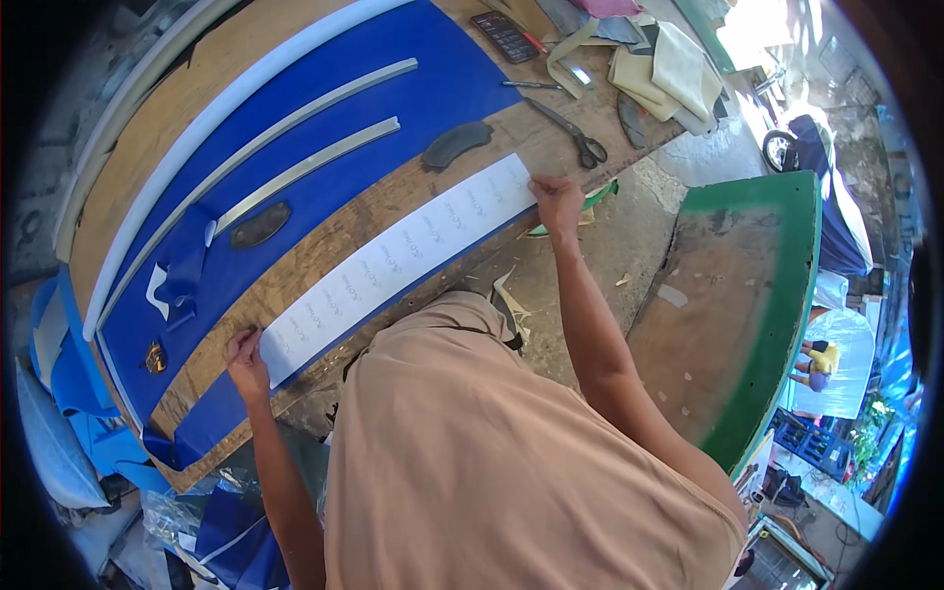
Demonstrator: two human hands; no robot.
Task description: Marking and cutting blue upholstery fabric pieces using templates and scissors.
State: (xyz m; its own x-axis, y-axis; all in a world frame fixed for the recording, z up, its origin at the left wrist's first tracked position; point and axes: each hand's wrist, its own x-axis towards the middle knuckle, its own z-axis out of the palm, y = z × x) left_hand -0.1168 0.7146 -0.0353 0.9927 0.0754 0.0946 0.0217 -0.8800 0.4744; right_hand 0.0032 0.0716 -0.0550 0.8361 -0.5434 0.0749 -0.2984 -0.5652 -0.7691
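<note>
A long white strip [393, 264] of sheet material with repeated print on it lies slantwise along the near edge of the wooden table [324, 228]. My left hand [248, 362] pinches its near-left end, fingers closed at the edge. At the far-right end my right hand [558, 204] is closed on the strip's corner. A narrow band of blue material [211, 413] shows beyond and along the strip's near side. Behind it, a wide blue sheet [447, 74] covers much of the tabletop, with two pale metal straightedges [310, 174] on it.
Dark flat weights [456, 146] rest on the table. Scissors [572, 135], a pen [532, 86], a phone [506, 37] and folded cream material [664, 74] sit at the far right. A green-edged board [728, 202] stands to my right. Blue scraps [231, 526] and clear plastic lie below left.
</note>
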